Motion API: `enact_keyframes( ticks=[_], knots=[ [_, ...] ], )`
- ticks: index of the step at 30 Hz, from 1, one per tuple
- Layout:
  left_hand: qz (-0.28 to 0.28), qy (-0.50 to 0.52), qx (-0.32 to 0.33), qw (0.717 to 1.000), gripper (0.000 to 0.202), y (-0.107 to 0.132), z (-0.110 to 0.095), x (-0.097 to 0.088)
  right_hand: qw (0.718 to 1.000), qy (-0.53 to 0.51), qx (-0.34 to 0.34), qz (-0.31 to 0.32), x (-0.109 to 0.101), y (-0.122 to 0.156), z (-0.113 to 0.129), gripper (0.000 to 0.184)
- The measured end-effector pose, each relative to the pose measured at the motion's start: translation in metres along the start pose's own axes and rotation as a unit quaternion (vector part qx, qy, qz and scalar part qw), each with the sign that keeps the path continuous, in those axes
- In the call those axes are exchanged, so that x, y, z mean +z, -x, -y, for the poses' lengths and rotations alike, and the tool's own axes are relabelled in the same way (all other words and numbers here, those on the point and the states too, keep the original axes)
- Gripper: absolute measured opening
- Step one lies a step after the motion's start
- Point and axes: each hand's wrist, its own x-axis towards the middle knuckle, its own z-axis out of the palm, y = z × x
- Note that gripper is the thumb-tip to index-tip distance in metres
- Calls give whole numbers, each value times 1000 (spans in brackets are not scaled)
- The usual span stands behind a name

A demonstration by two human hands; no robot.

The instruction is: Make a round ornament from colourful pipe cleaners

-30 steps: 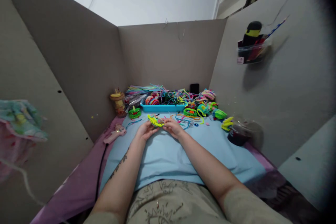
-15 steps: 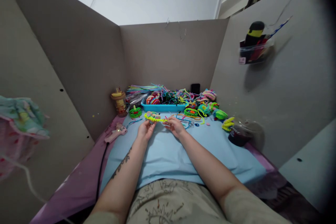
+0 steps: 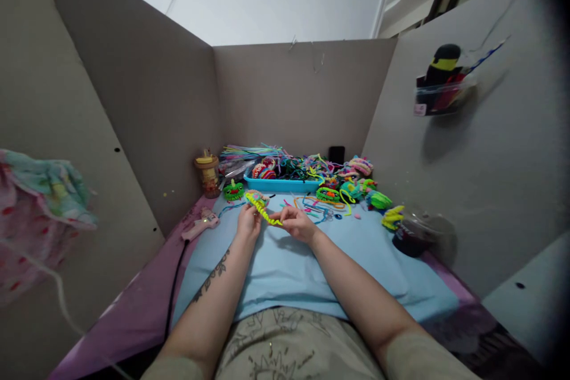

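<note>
My left hand [image 3: 249, 223] is closed on a small multicoloured pipe-cleaner piece [image 3: 259, 195], its fingers partly hidden behind the work. Along the near side of that piece runs a bright yellow coiled pipe cleaner [image 3: 264, 212], sloping down to the right. Its lower right end is pinched between the fingertips of my right hand [image 3: 297, 224]. Both hands are raised above the light blue cloth [image 3: 285, 276]. Just beyond my right hand lie loose pipe-cleaner pieces and scissors [image 3: 328, 214].
A blue tray [image 3: 285, 186] of pipe cleaners stands at the back. Finished-looking green pieces [image 3: 233, 190] sit around it. A pink glue gun [image 3: 200, 225] and a tumbler [image 3: 208, 176] are on the left, a dark-filled cup [image 3: 410, 238] on the right. Grey panels [image 3: 303, 95] surround the table.
The yellow coiled pipe cleaner has gone from nearly level to slanting down to the right. My right hand has lowered slightly with its end. The whole view has shifted a little.
</note>
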Motion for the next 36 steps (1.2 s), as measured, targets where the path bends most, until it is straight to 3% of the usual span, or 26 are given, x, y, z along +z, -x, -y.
enact_keyframes(
  ticks=[11,14,17,25,36],
  knots=[
    [-40,66,-32,997,21,4,-10,3,986,-90,-8,-139,-20,-9,-2,21],
    [-62,55,-12,997,34,4,-10,2,983,-111,-5,-149,-22,-11,-5,24],
    [-28,47,8,998,45,5,-10,1,980,-122,6,-154,-23,-12,-7,25],
    [21,63,19,998,23,10,-14,0,978,-125,9,-165,-22,-12,-6,24],
    [27,39,6,999,32,9,-10,-1,976,-128,19,-177,-19,-13,-6,25]
  ],
)
